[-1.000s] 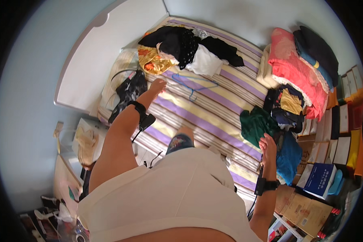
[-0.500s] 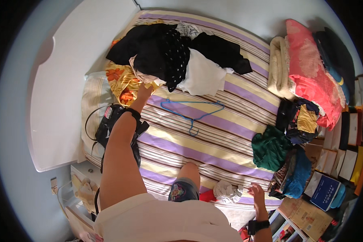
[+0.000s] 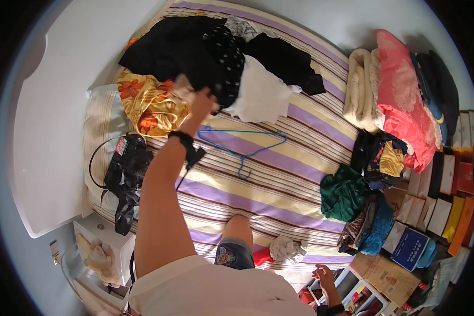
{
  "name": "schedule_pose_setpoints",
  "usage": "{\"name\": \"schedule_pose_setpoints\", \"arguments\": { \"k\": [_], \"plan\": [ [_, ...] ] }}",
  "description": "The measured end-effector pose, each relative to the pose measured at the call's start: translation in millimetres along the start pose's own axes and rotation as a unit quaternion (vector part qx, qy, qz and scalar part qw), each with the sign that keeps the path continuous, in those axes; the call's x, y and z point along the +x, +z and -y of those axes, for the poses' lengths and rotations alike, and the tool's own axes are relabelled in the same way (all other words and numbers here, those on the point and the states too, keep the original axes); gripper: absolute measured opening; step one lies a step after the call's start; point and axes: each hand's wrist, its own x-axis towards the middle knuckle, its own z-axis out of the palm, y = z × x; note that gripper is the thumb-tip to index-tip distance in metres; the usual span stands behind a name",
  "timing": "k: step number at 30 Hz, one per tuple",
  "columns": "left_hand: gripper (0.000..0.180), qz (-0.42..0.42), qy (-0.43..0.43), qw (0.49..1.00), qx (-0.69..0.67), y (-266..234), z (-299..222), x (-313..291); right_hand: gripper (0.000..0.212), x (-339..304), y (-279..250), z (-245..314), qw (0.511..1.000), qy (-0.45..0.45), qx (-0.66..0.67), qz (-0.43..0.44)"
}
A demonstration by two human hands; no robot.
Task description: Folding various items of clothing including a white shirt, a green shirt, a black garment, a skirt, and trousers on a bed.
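Observation:
Stretched out over the bed, my left hand (image 3: pixel 203 103) is at the near edge of a heap of clothes; its fingers are smeared by motion. It touches or overlaps a black garment (image 3: pixel 174 50) and a black one with white dots (image 3: pixel 229 73). A blurred beige cloth (image 3: pixel 181 90) is beside it, over a shiny gold cloth with orange flowers (image 3: pixel 158 108). A white garment (image 3: pixel 260 92) and another black garment (image 3: pixel 289 62) lie to the right. A blue hanger (image 3: pixel 242 145) lies nearer me. My right hand (image 3: pixel 325 275) hangs low at the right, fingers apart, holding nothing.
A black bag (image 3: pixel 122 179) lies at the bed's left. On the right are a green cloth (image 3: pixel 343 195), more clothes, a folded red quilt (image 3: pixel 403 100) and stacked boxes (image 3: pixel 411 247). A white cloth (image 3: pixel 288 248) is near my knee on the striped bed (image 3: pixel 300 152).
My left hand has moved from the gold cloth's edge to the right, onto the dark garments' near edge. The beige cloth has shifted. My right hand has dropped lower, and the view has shifted.

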Motion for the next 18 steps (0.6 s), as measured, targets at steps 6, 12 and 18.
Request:
{"name": "schedule_pose_setpoints", "arguments": {
  "k": [6, 12, 18],
  "plan": [
    [0.041, 0.194, 0.010, 0.977, -0.083, 61, -32, -220, 0.025, 66, 4, 30, 0.995, -0.077, -0.042, 0.049],
    [0.033, 0.401, 0.083, 0.909, -0.078, 15, -91, -337, 0.026, 119, 65, 126, 0.970, -0.186, -0.049, 0.150],
    [0.028, 0.454, 0.387, 0.795, -0.109, -9, -148, -396, 0.043, 115, 115, 173, 0.942, -0.197, -0.169, 0.213]
  ]
}}
